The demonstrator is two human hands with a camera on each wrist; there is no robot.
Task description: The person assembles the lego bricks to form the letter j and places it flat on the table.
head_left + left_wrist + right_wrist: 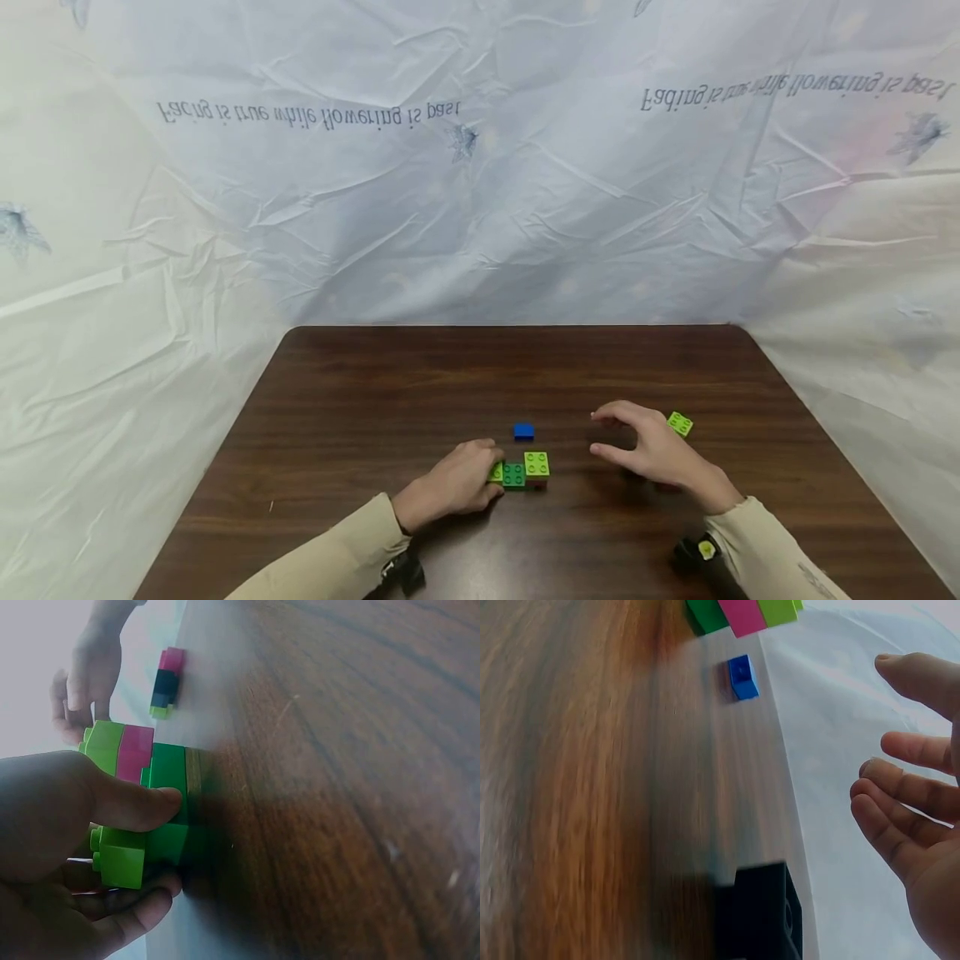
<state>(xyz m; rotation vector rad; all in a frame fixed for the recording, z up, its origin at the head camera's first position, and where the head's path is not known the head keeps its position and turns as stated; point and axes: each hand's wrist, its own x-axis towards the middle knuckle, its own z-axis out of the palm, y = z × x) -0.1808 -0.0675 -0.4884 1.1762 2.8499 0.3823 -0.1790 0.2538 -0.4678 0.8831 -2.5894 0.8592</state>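
My left hand (459,479) grips the left end of a toy-brick build, thumb on one side and fingers on the other in the left wrist view. The build has green bricks (167,769) at the bottom, a lime brick (122,857) at the held end, and a pink brick (136,752) under another lime brick (536,464) at the far end. My right hand (651,443) hovers above the table with fingers apart, holding nothing. Beside it is a lime brick (680,424), part of a second stack (166,684) mostly hidden by the hand in the head view.
A small blue brick (523,432) lies behind the build on the dark wooden table (360,400). Close to the right wrist camera stands a black brick (769,911). White printed sheeting (480,208) hangs at the back and sides.
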